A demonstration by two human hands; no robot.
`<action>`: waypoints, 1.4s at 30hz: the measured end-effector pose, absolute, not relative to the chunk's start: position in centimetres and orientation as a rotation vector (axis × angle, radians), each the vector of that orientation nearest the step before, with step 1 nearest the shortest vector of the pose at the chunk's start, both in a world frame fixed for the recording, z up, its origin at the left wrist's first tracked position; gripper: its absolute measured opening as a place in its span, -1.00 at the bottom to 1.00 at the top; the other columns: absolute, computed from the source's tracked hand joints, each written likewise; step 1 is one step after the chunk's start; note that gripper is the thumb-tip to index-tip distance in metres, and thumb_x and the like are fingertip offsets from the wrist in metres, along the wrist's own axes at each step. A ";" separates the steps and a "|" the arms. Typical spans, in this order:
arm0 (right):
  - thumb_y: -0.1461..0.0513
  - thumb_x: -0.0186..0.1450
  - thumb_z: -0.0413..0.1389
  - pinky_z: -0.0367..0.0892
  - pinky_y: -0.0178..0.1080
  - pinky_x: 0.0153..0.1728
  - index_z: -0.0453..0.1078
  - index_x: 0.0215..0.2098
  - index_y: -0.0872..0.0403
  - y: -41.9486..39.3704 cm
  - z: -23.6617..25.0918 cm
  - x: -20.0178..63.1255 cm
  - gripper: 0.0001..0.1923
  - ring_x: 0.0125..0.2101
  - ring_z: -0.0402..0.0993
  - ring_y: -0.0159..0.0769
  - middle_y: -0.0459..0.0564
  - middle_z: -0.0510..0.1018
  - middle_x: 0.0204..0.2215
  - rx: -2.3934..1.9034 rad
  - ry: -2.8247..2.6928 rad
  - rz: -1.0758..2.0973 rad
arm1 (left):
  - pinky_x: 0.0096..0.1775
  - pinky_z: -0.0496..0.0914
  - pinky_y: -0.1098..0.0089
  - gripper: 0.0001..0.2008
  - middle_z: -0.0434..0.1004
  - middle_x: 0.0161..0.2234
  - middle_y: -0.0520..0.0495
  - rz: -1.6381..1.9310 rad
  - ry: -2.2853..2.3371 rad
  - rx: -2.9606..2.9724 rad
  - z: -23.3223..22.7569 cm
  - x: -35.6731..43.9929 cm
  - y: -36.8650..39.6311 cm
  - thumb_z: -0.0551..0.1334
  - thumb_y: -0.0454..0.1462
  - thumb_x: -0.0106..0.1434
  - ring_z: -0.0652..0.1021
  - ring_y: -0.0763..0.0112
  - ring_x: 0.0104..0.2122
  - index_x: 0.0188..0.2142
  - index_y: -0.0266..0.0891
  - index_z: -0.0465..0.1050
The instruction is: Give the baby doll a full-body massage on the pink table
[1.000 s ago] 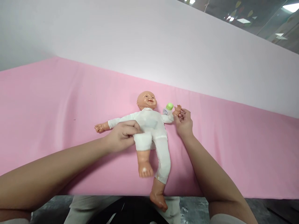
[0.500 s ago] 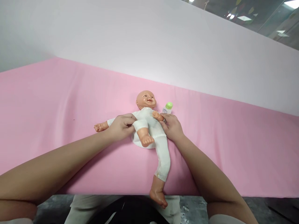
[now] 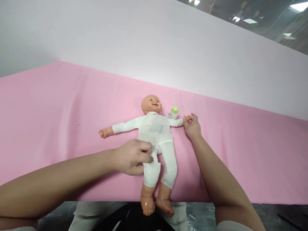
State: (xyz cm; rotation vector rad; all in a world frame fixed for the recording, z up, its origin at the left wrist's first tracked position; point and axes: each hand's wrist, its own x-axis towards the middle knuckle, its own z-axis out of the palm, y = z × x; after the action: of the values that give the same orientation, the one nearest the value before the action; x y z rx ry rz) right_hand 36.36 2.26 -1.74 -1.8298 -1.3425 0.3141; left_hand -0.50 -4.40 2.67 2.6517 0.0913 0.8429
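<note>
A baby doll (image 3: 155,128) with a white cloth body lies face up on a pink cloth, its feet hanging past the front edge. With fingers curled, my left hand (image 3: 134,157) grips the doll's leg on the left side, near the hip. My right hand (image 3: 193,127) holds the doll's small plastic hand (image 3: 187,118), and that arm is stretched out to the right. The doll's other arm (image 3: 126,125) lies spread to the left, untouched. Just above the right arm sits a small clear bottle (image 3: 173,113) with a green cap, partly hidden.
The pink cloth (image 3: 96,102) covers the table, with a few creases. A pale upright panel (image 3: 144,41) rises behind it. My lap in light trousers (image 3: 89,213) is just beneath the front edge.
My left hand has brought the raised leg down beside the other one. My right hand has drawn the doll's arm off its chest and out to the right.
</note>
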 end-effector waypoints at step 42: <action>0.19 0.41 0.10 0.50 -0.01 0.10 0.46 0.10 0.09 -10.0 1.6 22.3 -0.67 0.06 0.57 -0.10 0.14 0.66 0.06 -0.290 -2.442 -0.185 | 0.33 0.19 -0.33 0.29 0.13 0.46 -0.63 0.599 1.671 2.169 -0.5 -3.2 4.4 0.26 0.41 0.17 0.15 -0.56 0.45 0.57 -0.38 -0.13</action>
State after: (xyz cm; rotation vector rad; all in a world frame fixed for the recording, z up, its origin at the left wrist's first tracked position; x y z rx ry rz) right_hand 22.29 -10.04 1.63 -0.2902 -2.4425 -0.1853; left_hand -3.19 4.37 -0.52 2.1685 1.6705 0.5990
